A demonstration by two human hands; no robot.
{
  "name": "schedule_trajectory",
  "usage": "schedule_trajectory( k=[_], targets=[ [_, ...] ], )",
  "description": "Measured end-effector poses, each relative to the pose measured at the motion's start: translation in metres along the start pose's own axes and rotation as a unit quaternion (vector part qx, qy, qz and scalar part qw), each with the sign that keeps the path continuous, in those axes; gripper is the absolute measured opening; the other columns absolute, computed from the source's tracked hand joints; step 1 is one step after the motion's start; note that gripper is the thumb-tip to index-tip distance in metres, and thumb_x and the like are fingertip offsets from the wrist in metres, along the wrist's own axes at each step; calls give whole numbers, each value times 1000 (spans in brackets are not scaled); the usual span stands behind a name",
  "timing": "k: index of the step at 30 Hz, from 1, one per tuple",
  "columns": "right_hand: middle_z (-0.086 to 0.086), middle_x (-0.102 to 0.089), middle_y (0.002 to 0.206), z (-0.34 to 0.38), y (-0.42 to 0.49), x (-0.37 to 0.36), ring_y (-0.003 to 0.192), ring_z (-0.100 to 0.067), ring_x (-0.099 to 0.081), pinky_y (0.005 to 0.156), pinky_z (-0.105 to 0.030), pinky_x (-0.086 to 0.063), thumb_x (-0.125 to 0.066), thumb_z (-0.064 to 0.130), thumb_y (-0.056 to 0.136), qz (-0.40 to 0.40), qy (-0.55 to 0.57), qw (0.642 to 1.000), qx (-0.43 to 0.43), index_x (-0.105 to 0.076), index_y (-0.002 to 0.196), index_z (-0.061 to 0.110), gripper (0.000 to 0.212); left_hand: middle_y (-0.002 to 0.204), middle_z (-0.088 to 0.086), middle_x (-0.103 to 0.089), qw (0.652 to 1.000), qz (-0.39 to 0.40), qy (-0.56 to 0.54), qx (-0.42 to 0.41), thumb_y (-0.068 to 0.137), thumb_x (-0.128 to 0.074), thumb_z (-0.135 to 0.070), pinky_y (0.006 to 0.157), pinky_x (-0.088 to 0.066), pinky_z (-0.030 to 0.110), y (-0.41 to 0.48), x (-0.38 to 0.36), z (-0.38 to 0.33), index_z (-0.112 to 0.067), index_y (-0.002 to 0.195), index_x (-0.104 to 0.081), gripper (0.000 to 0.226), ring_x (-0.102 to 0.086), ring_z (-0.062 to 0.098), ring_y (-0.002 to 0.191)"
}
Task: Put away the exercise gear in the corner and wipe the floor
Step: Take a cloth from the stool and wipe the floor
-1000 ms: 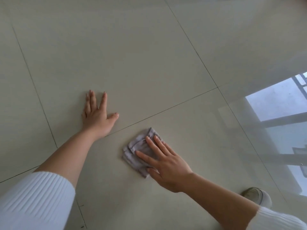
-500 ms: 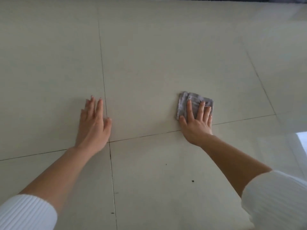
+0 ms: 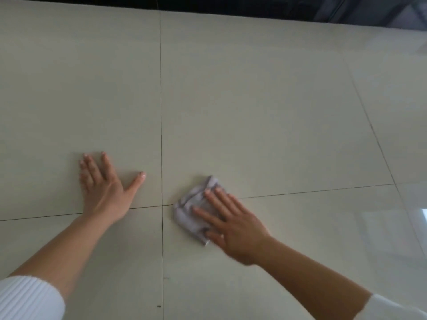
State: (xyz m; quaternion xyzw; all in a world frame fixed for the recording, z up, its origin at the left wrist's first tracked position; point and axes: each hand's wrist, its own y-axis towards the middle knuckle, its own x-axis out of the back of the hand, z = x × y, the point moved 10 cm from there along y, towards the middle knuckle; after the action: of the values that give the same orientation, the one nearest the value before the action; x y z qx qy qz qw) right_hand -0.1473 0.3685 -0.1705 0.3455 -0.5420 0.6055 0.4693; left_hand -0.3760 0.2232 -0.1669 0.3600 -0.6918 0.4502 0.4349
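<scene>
Your right hand (image 3: 233, 225) presses flat, fingers spread, on the small crumpled grey cloth (image 3: 194, 211), just right of the tile-joint cross (image 3: 162, 205) on the glossy cream tiled floor (image 3: 254, 100). Your left hand (image 3: 104, 192), open and empty, braces left of that cross. The cloth looks soft, light and prone to bunching; keep your palm over its middle.

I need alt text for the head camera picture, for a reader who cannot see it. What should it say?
A person's right hand presses a folded grey cloth flat on a pale tiled floor, beside a crossing of grout lines. The left hand rests flat on the tiles, fingers spread. Both arms wear white ribbed sleeves.
</scene>
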Motion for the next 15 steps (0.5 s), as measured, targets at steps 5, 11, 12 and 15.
schedule_trajectory(
  k=[5, 11, 12, 15],
  targets=[
    [-10, 29, 155, -149, 1, 28, 142, -27, 28, 119, -40, 8, 6, 65, 86, 24, 53, 959, -277, 27, 145, 34, 70, 153, 24, 20, 1000, 9, -14, 0, 58, -22, -92, 116, 8, 43, 10, -6, 6, -10, 148, 14, 127, 21, 31, 143],
    [-15, 28, 155, -193, 52, 50, 143, -38, 22, 116, -46, 14, -17, 57, 98, 41, 149, 893, -422, 16, 150, 34, 66, 153, 25, 17, 1000, 4, -4, 3, 68, -31, -84, 116, 4, 46, 6, -9, -1, -11, 149, 11, 117, 18, 32, 143],
    [-15, 28, 155, -177, 69, 52, 142, -38, 23, 116, -47, 15, -16, 55, 98, 32, 145, 903, -404, 16, 150, 34, 64, 153, 25, 17, 1000, 4, -2, 6, 67, -31, -82, 116, 4, 46, 6, -8, 0, -11, 149, 11, 116, 17, 32, 143],
    [-15, 30, 154, -105, 114, 57, 141, -37, 27, 115, -46, 18, -13, 52, 99, 11, 118, 950, -288, 20, 148, 35, 62, 153, 24, 18, 1000, 4, 2, 11, 67, -27, -85, 116, 4, 45, 7, -6, 4, -12, 149, 12, 116, 19, 31, 143]
  ],
)
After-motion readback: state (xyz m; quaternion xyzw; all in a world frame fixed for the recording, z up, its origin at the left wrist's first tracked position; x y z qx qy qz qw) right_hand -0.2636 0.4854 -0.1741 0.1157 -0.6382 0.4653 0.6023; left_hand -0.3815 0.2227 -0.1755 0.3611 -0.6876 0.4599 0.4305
